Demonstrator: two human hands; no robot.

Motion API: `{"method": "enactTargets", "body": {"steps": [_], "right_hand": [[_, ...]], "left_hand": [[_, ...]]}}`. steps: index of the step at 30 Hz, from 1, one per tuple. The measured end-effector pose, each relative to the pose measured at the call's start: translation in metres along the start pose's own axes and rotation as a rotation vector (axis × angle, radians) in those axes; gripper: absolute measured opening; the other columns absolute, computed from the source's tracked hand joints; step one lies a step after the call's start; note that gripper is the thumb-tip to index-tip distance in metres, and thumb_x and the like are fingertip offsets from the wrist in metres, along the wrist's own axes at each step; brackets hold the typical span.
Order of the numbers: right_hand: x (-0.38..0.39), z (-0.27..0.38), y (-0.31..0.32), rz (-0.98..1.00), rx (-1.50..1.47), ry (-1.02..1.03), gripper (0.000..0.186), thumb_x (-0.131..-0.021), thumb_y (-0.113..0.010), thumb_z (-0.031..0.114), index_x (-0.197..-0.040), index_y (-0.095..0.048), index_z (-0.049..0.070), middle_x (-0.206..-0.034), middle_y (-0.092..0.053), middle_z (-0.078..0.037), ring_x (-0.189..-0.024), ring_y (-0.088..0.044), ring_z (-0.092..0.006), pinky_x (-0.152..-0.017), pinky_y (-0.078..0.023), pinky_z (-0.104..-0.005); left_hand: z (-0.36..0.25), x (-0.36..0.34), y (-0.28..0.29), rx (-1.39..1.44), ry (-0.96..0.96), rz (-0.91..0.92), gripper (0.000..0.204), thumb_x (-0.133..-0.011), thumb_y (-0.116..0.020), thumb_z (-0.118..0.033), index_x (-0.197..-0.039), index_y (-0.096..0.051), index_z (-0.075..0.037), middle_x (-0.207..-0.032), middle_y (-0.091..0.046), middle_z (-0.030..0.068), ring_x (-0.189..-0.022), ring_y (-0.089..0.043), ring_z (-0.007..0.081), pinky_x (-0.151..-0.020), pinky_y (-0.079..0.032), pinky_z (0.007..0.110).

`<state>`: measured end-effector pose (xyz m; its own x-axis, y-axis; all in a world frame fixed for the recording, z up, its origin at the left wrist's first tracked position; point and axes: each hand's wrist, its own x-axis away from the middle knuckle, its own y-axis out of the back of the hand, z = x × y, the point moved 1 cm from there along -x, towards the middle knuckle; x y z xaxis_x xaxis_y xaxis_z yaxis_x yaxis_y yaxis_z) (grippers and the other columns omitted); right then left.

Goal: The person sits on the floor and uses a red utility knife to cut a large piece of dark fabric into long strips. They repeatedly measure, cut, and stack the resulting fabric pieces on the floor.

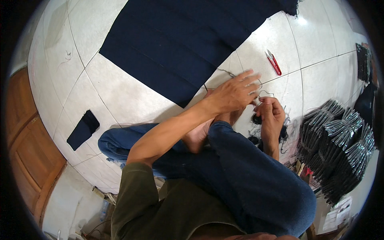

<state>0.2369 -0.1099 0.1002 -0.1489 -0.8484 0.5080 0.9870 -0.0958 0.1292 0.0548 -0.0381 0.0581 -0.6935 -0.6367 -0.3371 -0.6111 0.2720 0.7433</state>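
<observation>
My left hand (240, 91) reaches across over my foot, palm down, with its fingers stretched out and slightly blurred. Close beside it on the right, my right hand (272, 114) has thumb and forefinger pinched together at a thin dark thread (267, 92), which loops up between the two hands. A large navy cloth (168, 48) lies flat on the tiles ahead, its near corner by my left wrist. Beyond the hands, to the right, lie red-handled thread snips (274, 64) with the blades pointing away. A tangle of dark thread (256, 119) sits by my right hand, partly hidden.
At the right stands a pile of dark items in shiny clear wrapping (336, 148). A small folded navy cloth (83, 130) is on the tiled floor at the left, near a brown wooden door (34, 160). My crossed legs in jeans fill the near middle.
</observation>
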Motion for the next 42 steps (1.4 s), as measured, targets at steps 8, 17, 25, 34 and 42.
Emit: {"method": "enactTargets", "body": {"steps": [8, 17, 25, 34, 42], "right_hand": [[-0.053, -0.009, -0.012, -0.098, 0.94, 0.672, 0.015, -0.086, -0.073, 0.004, -0.1, -0.071, 0.007, -0.095, -0.064, -0.01, -0.088, -0.064, -0.0298, -0.077, -0.052, -0.0395], [-0.034, -0.021, 0.006, -0.005, 1.325, 0.547, 0.018, -0.079, -0.074, 0.015, -0.09, -0.065, 0.006, -0.092, -0.065, -0.013, -0.089, -0.064, -0.0328, -0.075, -0.051, -0.0457], [-0.003, 0.001, 0.039, 0.045, 1.424, 0.184, 0.027, -0.087, -0.077, 0.024, -0.104, -0.069, 0.006, -0.092, -0.065, -0.015, -0.087, -0.068, -0.0351, -0.071, -0.055, -0.0447], [-0.034, -0.008, -0.045, 0.113, 1.114, 0.588, 0.014, -0.09, -0.07, 0.015, -0.101, -0.066, 0.008, -0.097, -0.063, -0.011, -0.083, -0.068, -0.0314, -0.065, -0.054, -0.0416], [-0.043, 0.028, -0.041, -0.015, 0.623, 0.566, 0.013, -0.09, -0.072, 0.001, -0.101, -0.064, 0.003, -0.094, -0.061, -0.011, -0.069, -0.063, -0.0242, -0.061, -0.05, -0.035]], "left_hand": [[0.008, 0.006, 0.041, 0.662, 0.604, -0.532, 0.023, -0.103, -0.056, -0.016, -0.088, -0.065, -0.002, -0.076, -0.067, 0.0082, -0.067, -0.065, 0.0153, -0.063, -0.051, 0.031], [0.026, 0.008, 0.057, 0.706, 0.697, -0.689, 0.036, -0.11, -0.051, -0.026, -0.09, -0.066, 0.0, -0.073, -0.066, 0.007, -0.061, -0.061, 0.011, -0.058, -0.048, 0.026], [0.022, 0.005, 0.046, 0.65, 0.688, -0.612, 0.037, -0.11, -0.05, -0.027, -0.092, -0.069, -0.002, -0.066, -0.062, 0.005, -0.06, -0.058, 0.01, -0.056, -0.045, 0.027], [0.014, 0.006, 0.05, 0.74, 0.681, -0.417, 0.024, -0.106, -0.055, -0.018, -0.111, -0.073, -0.004, -0.091, -0.075, 0.011, -0.083, -0.071, 0.0187, -0.074, -0.055, 0.031], [0.011, 0.034, 0.016, 0.434, 0.473, 0.01, 0.015, -0.092, -0.063, -0.006, -0.103, -0.07, -0.001, -0.097, -0.074, 0.0173, -0.091, -0.073, 0.033, -0.08, -0.058, 0.039]]}}
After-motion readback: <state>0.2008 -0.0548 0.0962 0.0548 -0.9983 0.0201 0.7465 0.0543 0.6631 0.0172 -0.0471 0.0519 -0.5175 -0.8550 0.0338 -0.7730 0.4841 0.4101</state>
